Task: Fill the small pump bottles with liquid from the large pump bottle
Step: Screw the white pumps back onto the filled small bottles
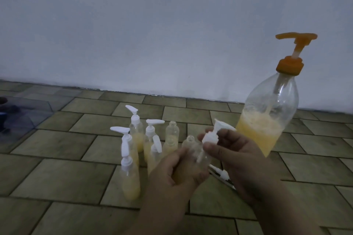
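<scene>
My left hand (179,173) grips a small clear bottle (193,150) with an open neck, tilted toward me. My right hand (235,156) pinches a white pump head (212,135) just right of that neck, its tube reaching down beside the bottle. The large pump bottle (267,118) with an orange pump stands upright at the right, about a third full of yellow liquid. Several small bottles with white pumps and yellow liquid (131,173) stand in a cluster to the left. Two uncapped small bottles (172,131) stand behind my hands.
A loose white pump (221,174) lies on the tiled floor (66,177) between my hands. A pale wall (152,34) runs along the back. A dark object (7,112) sits at the far left edge.
</scene>
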Action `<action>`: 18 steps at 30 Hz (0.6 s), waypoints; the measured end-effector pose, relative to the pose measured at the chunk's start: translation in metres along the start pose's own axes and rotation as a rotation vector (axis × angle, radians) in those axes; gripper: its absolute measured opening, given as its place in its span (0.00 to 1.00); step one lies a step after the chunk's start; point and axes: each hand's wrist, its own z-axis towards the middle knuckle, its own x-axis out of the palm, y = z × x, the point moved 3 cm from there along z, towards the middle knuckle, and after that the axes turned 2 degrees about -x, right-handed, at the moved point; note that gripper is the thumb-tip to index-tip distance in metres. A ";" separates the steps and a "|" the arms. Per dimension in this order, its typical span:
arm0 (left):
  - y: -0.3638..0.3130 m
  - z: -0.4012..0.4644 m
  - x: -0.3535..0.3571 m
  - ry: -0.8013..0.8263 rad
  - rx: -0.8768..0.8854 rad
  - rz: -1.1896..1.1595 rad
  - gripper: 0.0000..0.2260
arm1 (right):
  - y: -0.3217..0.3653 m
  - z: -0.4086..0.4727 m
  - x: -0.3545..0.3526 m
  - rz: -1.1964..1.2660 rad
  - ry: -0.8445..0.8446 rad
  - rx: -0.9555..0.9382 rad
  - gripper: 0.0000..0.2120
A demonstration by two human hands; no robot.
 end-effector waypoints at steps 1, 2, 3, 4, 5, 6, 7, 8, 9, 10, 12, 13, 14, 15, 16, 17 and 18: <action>0.004 0.000 0.000 -0.016 -0.004 0.045 0.32 | -0.004 -0.001 -0.001 -0.036 -0.029 -0.006 0.36; 0.007 0.001 0.001 -0.026 -0.011 0.071 0.32 | -0.009 -0.002 -0.003 -0.030 -0.029 -0.010 0.38; 0.010 0.001 0.001 -0.033 -0.028 0.071 0.31 | -0.013 -0.003 -0.003 0.015 -0.008 -0.003 0.38; 0.013 0.001 0.002 -0.033 -0.051 0.066 0.29 | -0.015 -0.005 -0.002 0.065 0.013 0.006 0.35; 0.015 0.001 0.004 -0.034 -0.072 0.070 0.26 | -0.018 -0.006 -0.002 0.060 0.011 0.005 0.32; 0.018 0.000 0.005 -0.039 -0.086 0.089 0.24 | -0.020 -0.006 -0.004 -0.004 -0.009 -0.010 0.30; 0.021 0.001 0.005 -0.052 -0.095 0.114 0.23 | -0.022 -0.007 -0.006 -0.102 -0.032 -0.026 0.29; 0.025 0.001 0.006 -0.063 -0.097 0.130 0.23 | -0.023 -0.008 -0.008 -0.177 -0.053 -0.032 0.28; 0.028 0.000 0.006 -0.068 -0.106 0.132 0.23 | -0.026 -0.010 -0.009 -0.210 -0.048 -0.025 0.26; 0.029 0.001 0.006 -0.068 -0.118 0.128 0.22 | -0.028 -0.010 -0.008 -0.192 -0.018 -0.012 0.23; 0.034 0.001 0.007 -0.070 -0.141 0.135 0.22 | -0.031 -0.012 -0.008 -0.187 0.011 0.002 0.21; 0.037 0.001 0.008 -0.071 -0.156 0.146 0.22 | -0.033 -0.012 -0.009 -0.254 -0.016 -0.014 0.23; 0.040 0.001 0.009 -0.066 -0.165 0.161 0.22 | -0.034 -0.013 -0.011 -0.353 -0.056 -0.031 0.25; 0.044 0.001 0.011 -0.059 -0.166 0.179 0.24 | -0.034 -0.013 -0.011 -0.420 -0.073 -0.039 0.25; 0.048 0.001 0.012 -0.057 -0.164 0.192 0.25 | -0.034 -0.014 -0.010 -0.432 -0.056 -0.023 0.22; 0.052 0.001 0.014 -0.054 -0.171 0.197 0.26 | -0.037 -0.014 -0.009 -0.418 -0.013 0.010 0.18; 0.054 0.000 0.015 -0.054 -0.182 0.189 0.26 | -0.039 -0.015 -0.008 -0.437 0.014 0.034 0.15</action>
